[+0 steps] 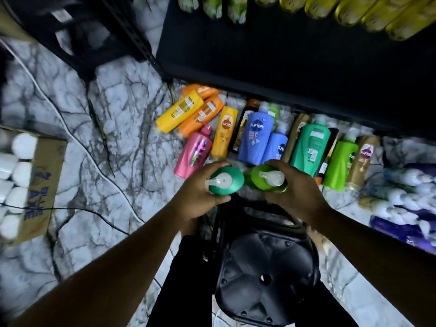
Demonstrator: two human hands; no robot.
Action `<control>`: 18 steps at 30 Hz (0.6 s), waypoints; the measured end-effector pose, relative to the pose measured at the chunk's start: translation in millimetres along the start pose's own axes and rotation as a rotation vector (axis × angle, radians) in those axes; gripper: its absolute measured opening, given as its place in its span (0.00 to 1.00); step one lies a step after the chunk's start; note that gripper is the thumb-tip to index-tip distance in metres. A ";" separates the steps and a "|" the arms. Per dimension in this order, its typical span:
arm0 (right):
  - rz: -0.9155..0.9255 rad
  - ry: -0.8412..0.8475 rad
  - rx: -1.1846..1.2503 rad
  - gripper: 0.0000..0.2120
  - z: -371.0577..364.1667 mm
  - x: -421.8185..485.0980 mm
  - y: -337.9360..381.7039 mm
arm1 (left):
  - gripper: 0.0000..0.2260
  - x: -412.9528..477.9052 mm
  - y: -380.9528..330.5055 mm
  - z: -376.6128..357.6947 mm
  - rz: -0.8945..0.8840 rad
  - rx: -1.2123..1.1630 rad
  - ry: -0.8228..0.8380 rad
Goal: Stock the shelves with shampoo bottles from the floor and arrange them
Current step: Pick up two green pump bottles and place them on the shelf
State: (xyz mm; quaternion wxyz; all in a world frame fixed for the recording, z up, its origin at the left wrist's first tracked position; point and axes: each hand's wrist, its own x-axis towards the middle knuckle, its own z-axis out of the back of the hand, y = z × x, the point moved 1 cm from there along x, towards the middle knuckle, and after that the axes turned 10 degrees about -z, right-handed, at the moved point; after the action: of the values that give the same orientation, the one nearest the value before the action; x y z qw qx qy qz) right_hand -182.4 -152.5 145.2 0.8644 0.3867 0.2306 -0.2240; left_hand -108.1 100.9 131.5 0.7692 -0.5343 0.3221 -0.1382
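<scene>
My left hand [198, 194] grips a teal-green pump bottle [230, 185] seen from above, its white pump pointing left. Beside it my right hand [299, 187] holds a lime-green pump bottle [259, 177] the same way. Both bottles are held above a heap of shampoo bottles lying on the marble floor: yellow [179, 110], orange [203, 114], pink [194, 152], blue [256, 135], green [310, 147], lime [338, 161] and gold [362, 159]. A dark shelf [283, 55] spans the top, with yellow and green bottles [354, 13] standing along its back.
A black plastic stool [264, 263] is right below my hands. A cardboard box [40, 175] of white bottles sits at the left, with cables running across the floor. A lower shelf at the right holds purple and white bottles [401, 201].
</scene>
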 end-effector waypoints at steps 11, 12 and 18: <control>0.111 -0.167 0.172 0.34 202.4 -146.9 150.5 | 0.33 -65.7 -285.2 63.9 -0.176 0.056 -0.049; 0.123 -0.185 0.205 0.35 220.8 -167.2 164.5 | 0.33 -78.7 -313.4 68.0 -0.196 0.056 -0.068; 0.243 -0.284 0.475 0.32 321.9 -272.3 251.3 | 0.32 -140.1 -460.9 81.8 -0.336 -0.010 -0.193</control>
State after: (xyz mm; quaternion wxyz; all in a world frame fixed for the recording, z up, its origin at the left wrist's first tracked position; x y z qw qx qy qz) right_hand -183.7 -193.1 634.3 0.7937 0.5677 0.0004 -0.2185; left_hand -100.6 58.7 618.2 0.7600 -0.5951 0.1538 -0.2114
